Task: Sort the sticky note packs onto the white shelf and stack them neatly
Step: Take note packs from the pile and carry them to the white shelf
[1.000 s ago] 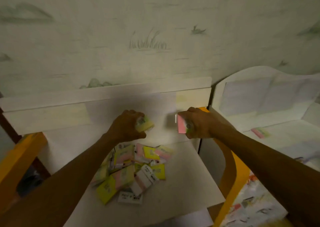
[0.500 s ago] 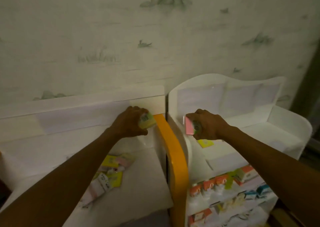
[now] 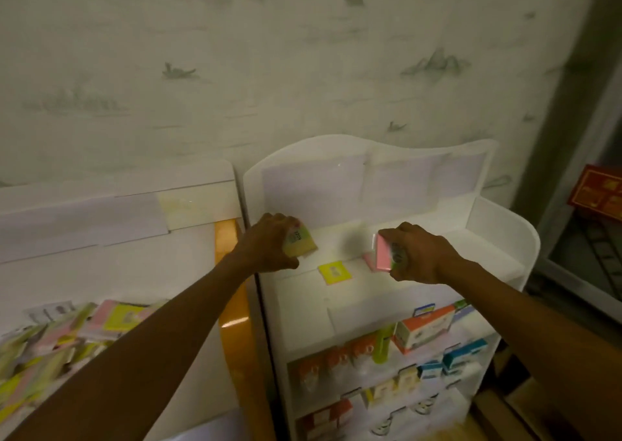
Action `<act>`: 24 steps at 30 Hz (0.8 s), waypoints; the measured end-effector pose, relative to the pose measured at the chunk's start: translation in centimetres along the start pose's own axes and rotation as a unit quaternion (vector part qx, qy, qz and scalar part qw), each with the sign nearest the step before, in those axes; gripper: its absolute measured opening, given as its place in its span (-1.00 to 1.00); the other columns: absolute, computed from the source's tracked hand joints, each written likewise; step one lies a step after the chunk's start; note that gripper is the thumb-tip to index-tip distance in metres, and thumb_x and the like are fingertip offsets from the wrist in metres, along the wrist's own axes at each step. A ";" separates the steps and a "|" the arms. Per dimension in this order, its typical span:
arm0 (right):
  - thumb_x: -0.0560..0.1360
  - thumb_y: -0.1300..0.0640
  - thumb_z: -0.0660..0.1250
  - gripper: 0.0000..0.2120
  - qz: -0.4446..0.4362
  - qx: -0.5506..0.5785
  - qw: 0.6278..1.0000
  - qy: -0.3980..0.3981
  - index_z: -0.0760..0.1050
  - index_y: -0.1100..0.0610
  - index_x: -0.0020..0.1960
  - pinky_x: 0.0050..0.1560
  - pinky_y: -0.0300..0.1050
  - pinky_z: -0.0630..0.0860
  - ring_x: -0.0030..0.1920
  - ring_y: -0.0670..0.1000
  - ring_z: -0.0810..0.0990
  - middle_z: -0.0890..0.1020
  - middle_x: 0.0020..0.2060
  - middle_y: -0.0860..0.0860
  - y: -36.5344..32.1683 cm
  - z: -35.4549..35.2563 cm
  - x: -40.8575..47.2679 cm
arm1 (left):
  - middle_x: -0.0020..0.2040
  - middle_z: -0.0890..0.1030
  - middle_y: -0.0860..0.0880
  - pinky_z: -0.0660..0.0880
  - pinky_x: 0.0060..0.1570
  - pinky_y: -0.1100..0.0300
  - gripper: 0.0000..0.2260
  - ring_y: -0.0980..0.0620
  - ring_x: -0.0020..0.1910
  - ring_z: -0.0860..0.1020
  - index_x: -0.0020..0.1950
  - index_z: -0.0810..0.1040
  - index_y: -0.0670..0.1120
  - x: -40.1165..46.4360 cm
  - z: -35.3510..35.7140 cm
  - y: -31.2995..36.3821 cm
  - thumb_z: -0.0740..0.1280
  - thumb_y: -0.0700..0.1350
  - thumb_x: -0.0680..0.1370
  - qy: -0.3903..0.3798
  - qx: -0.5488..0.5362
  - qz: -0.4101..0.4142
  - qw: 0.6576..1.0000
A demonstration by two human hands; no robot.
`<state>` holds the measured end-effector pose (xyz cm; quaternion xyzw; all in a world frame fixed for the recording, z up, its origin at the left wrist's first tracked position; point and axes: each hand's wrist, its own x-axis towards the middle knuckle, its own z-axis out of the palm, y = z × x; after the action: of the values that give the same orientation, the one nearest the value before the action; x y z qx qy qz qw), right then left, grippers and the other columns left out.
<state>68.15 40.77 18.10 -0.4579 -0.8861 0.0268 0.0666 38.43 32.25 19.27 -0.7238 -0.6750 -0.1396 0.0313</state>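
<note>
Left hand (image 3: 269, 243) and right hand (image 3: 420, 255) extended, fingers curled.

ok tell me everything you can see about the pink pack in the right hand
The pink sticky note pack is a small flat block with a pale pink face and a whitish edge strip on its left side. It stands tilted on edge, its face turned leftward. The right hand grips it from the right, just above the top tier of the white shelf. Another pink pack lies right beneath it; contact between them is unclear.

The left hand (image 3: 269, 243) covers most of its yellow sticky note pack (image 3: 300, 244); the label print is unreadable. Beyond the right hand (image 3: 417, 255), a pink pack (image 3: 369, 259) is half hidden. The loose pile (image 3: 60, 336) below the left forearm is blurred, cut by the frame's edge.
</note>
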 end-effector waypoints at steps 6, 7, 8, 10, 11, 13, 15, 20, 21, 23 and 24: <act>0.35 -0.04 0.46 -0.25 0.002 -0.003 1.000 -0.026 0.20 -0.08 0.44 0.05 -0.02 0.49 0.21 0.07 0.40 0.42 0.20 0.01 6.6 2.0 2.3 | 0.29 0.45 -0.05 0.43 0.18 0.00 -0.29 -0.10 0.25 0.37 0.40 0.35 0.00 6.5 5.7 2.9 0.48 0.08 0.29 -0.025 -0.016 -0.002 1.000; 0.35 -0.03 0.47 -0.25 0.002 -0.005 1.000 -0.030 0.20 -0.07 0.44 0.05 -0.03 0.48 0.21 0.07 0.41 0.42 0.20 0.01 7.8 2.3 3.0 | 0.29 0.45 -0.05 0.44 0.16 0.00 -0.29 -0.09 0.24 0.37 0.40 0.35 0.01 7.5 6.7 3.3 0.48 0.08 0.29 -0.027 -0.024 -0.007 0.999; 0.35 -0.03 0.47 -0.25 0.001 -0.005 0.999 -0.035 0.19 -0.06 0.45 0.06 -0.03 0.48 0.21 0.06 0.41 0.43 0.20 0.02 8.8 2.6 3.7 | 0.28 0.45 -0.04 0.44 0.15 0.00 -0.29 -0.09 0.24 0.37 0.40 0.34 0.01 8.6 7.7 3.7 0.48 0.07 0.29 -0.029 -0.034 -0.012 0.999; 0.36 -0.02 0.48 -0.24 -0.002 -0.005 0.999 -0.050 0.19 -0.04 0.46 0.09 -0.02 0.50 0.21 0.06 0.41 0.43 0.21 0.03 10.9 3.1 5.4 | 0.29 0.44 -0.05 0.44 0.15 0.02 -0.27 -0.08 0.25 0.36 0.42 0.32 0.00 10.7 9.5 4.2 0.49 0.06 0.30 -0.035 -0.052 -0.020 0.998; 0.35 -0.01 0.48 -0.23 -0.006 -0.006 0.998 -0.059 0.19 -0.03 0.46 0.11 -0.02 0.50 0.21 0.06 0.42 0.43 0.22 0.03 11.8 3.3 6.3 | 0.31 0.43 -0.06 0.42 0.16 0.02 -0.27 -0.09 0.26 0.35 0.44 0.30 -0.01 11.5 10.3 4.3 0.49 0.06 0.32 -0.040 -0.058 -0.023 0.997; 0.35 0.00 0.49 -0.22 -0.013 -0.005 0.997 -0.073 0.19 -0.03 0.46 0.13 -0.02 0.50 0.22 0.07 0.42 0.43 0.23 0.04 13.4 3.8 8.2 | 0.34 0.40 -0.07 0.39 0.21 0.03 -0.25 -0.09 0.30 0.32 0.46 0.28 -0.04 13.0 11.8 4.6 0.48 0.05 0.34 -0.055 -0.067 -0.033 0.996; 0.35 0.00 0.48 -0.22 -0.021 -0.001 0.996 -0.082 0.19 -0.03 0.46 0.15 0.00 0.50 0.22 0.06 0.42 0.42 0.23 0.04 14.7 4.6 10.0 | 0.36 0.38 -0.07 0.39 0.23 0.03 -0.25 -0.08 0.31 0.32 0.47 0.26 -0.04 14.2 12.8 4.6 0.49 0.04 0.34 -0.064 -0.069 -0.046 0.994; 0.32 0.02 0.49 -0.20 -0.043 0.024 0.994 -0.102 0.19 -0.08 0.46 0.18 0.00 0.49 0.23 0.06 0.40 0.41 0.23 0.01 16.4 6.8 13.8 | 0.40 0.35 -0.06 0.40 0.25 0.06 -0.22 -0.06 0.36 0.29 0.47 0.26 -0.03 15.9 14.7 4.2 0.50 0.06 0.32 -0.085 -0.059 -0.088 0.991; 0.32 0.03 0.49 -0.20 -0.049 0.027 0.993 -0.103 0.19 -0.08 0.46 0.18 -0.01 0.49 0.23 0.06 0.40 0.40 0.22 0.00 16.6 7.2 14.6 | 0.43 0.33 -0.06 0.37 0.29 0.07 -0.21 -0.06 0.40 0.26 0.48 0.25 -0.03 16.2 14.9 4.0 0.50 0.07 0.32 -0.091 -0.053 -0.096 0.990; 0.33 0.03 0.48 -0.19 -0.067 0.025 0.992 -0.105 0.18 -0.08 0.48 0.18 -0.02 0.48 0.25 0.07 0.38 0.40 0.24 0.00 17.2 8.0 16.3 | 0.46 0.29 -0.07 0.33 0.31 0.09 -0.18 -0.07 0.44 0.21 0.49 0.24 -0.04 16.8 15.5 3.8 0.50 0.08 0.31 -0.097 -0.038 -0.112 0.988; 0.33 0.02 0.48 -0.19 -0.077 0.023 0.991 -0.107 0.17 -0.07 0.48 0.18 -0.03 0.47 0.28 0.07 0.36 0.39 0.26 0.00 17.4 8.3 17.1 | 0.47 0.29 -0.08 0.33 0.30 0.09 -0.17 -0.07 0.44 0.21 0.49 0.24 -0.04 16.9 15.8 3.8 0.50 0.09 0.30 -0.097 -0.031 -0.123 0.987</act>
<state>71.27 64.90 9.55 -0.3807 -0.9201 0.0909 -0.0161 45.53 52.00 8.76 -0.6464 -0.7537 -0.0922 -0.0746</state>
